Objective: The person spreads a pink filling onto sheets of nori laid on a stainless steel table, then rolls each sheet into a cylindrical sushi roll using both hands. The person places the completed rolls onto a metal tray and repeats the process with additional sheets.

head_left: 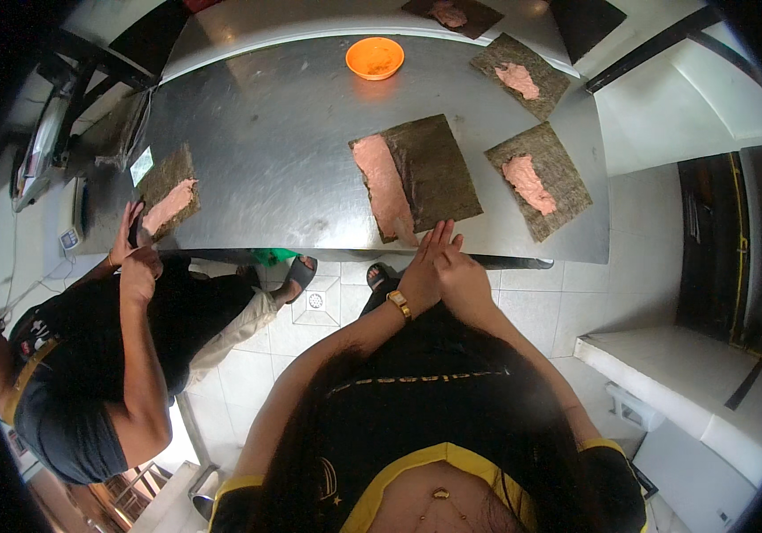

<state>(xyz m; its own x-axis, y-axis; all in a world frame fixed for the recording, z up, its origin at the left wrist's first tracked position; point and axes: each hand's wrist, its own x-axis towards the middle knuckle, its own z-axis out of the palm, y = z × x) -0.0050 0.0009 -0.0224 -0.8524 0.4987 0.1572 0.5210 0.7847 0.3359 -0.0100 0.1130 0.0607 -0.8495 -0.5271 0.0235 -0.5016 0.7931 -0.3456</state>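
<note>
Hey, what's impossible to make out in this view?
Head view:
Palms of the left hand and right hand: hidden by their backs.
Top of the far brown sheet: cut off by the picture's edge.
What, if anything, the orange bowl holds: too small to tell.

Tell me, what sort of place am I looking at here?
Probably a small commercial kitchen or food workshop. A long metal worktable holds several dark, seaweed-like sheets topped with pink paste, and a co-worker handles another sheet at the same table.
</note>
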